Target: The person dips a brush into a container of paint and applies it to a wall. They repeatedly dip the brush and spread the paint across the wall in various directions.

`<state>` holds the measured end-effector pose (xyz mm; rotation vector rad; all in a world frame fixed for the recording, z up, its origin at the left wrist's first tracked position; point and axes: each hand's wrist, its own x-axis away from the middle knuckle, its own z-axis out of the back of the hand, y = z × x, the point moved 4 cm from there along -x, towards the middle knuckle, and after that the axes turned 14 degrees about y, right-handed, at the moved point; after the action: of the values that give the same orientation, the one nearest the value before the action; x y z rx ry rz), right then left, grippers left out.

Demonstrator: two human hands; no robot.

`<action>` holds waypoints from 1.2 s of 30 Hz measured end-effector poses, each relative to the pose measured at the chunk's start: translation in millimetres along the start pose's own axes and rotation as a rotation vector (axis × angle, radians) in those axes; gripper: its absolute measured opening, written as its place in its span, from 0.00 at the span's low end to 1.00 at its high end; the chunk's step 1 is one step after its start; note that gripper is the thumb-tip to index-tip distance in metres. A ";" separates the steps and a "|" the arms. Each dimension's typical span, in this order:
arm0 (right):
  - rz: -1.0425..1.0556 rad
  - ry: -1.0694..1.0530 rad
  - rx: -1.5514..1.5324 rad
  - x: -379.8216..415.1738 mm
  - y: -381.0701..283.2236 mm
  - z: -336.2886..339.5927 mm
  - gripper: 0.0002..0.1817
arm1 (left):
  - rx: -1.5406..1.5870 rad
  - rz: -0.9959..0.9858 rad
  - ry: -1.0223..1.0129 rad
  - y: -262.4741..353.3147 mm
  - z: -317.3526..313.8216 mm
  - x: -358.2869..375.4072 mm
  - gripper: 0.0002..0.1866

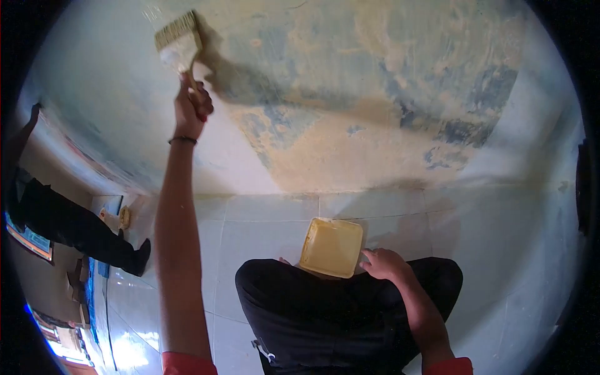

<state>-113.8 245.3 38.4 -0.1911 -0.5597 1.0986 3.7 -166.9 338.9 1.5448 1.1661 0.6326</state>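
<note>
My left hand [193,105] is raised and closed around the handle of a wide paintbrush [179,42]. The brush's pale bristles point up, close against the patchy wall [325,131]. A dark band circles my left wrist. Low in front of me, a square cream-yellow plastic tub [333,247] stands tilted by my folded legs, with yellowish residue inside. My right hand [386,264] is at the tub's right rim, fingers bent against its edge.
Pale floor tiles [256,231] meet the foot of the wall. Another person in dark trousers [75,219] stands at the left. Near that person's feet lie a yellowish object [125,217] and blue material [91,281]. My dark-trousered legs [337,312] are folded below the tub.
</note>
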 end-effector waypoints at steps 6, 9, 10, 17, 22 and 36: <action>-0.001 0.014 -0.011 -5.6 2.2 -6.7 0.28 | 0.029 0.164 0.096 -144.7 55.9 26.2 0.27; -0.001 0.009 -0.023 -7.4 3.9 -9.9 0.27 | -0.012 0.235 0.188 -201.1 79.4 46.7 0.29; -0.004 -0.001 -0.022 -7.3 2.2 -8.0 0.27 | -0.032 0.258 0.209 -217.1 85.9 53.1 0.29; -0.077 -0.050 -0.030 -11.7 -0.9 -5.5 0.24 | -0.204 0.385 0.262 -302.6 132.7 107.5 0.30; -0.043 -0.033 0.013 -15.6 7.4 -16.2 0.25 | -0.608 0.534 0.250 -323.5 178.5 117.3 0.31; -0.029 0.007 -0.024 -17.0 9.1 -17.1 0.25 | -0.881 1.033 0.183 -337.3 202.5 141.7 0.28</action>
<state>-117.7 236.6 14.5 -0.2066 -0.5678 1.0629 112.4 -132.3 -63.4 1.2000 0.0156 1.7108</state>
